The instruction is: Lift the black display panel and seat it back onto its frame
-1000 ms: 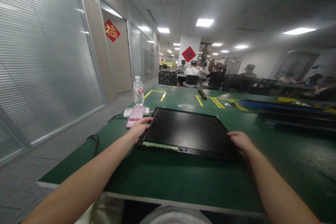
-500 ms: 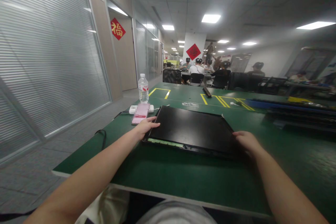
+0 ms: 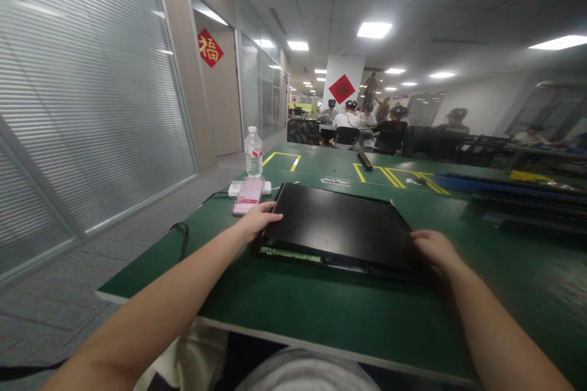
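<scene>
Left hand (image 3: pixel 257 222) is bringing its thumb further onto the screen (image 3: pixel 342 225) than a second ago. Screen's lying between it and the right hand (image 3: pixel 436 249), long axis running left-right, neither sitting nearer. Left's half-curled, pinching its left edge; right's gripping its right edge, lower fingers hidden. Phone (image 3: pixel 248 200) is sitting off its far-left corner.

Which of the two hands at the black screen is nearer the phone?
The left hand: it holds the edge of the black screen beside the phone, while the right hand is at the opposite edge.
</scene>
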Demonstrator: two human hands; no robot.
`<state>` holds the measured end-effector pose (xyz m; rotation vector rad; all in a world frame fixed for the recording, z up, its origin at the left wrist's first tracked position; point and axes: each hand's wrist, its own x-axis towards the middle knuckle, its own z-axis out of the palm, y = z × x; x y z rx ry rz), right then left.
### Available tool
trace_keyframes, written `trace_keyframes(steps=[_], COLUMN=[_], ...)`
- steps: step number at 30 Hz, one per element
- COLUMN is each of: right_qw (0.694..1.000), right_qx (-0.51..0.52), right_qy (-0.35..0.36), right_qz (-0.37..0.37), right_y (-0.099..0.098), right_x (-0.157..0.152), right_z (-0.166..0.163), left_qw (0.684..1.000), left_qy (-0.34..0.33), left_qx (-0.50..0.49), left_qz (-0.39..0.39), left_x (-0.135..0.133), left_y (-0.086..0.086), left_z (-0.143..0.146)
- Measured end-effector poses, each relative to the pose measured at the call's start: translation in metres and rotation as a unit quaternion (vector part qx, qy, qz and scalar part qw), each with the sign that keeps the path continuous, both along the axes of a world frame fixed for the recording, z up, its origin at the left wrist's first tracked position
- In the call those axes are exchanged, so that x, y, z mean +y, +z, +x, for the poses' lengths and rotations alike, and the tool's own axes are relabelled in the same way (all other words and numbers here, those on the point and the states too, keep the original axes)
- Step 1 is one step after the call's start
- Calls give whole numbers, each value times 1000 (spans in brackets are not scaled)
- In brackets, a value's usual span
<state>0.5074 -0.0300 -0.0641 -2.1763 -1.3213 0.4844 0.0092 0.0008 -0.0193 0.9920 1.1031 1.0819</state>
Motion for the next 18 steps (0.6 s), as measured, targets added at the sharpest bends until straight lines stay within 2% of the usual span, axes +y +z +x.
trace_keyframes(steps=[9, 18], right_qw=[998, 998], right_qx=[-55, -59], right_qy=[-18, -15], right_qz=[20, 18], right_y=[9, 9], right_x=[-5, -7], right_z=[-12, -15], left_qw=[1000, 999], left_qy=[-1, -11], left_qx=[0, 7], left_qz=[24, 47], left_x=[0, -4], left_y=[0, 4], left_z=[-2, 1])
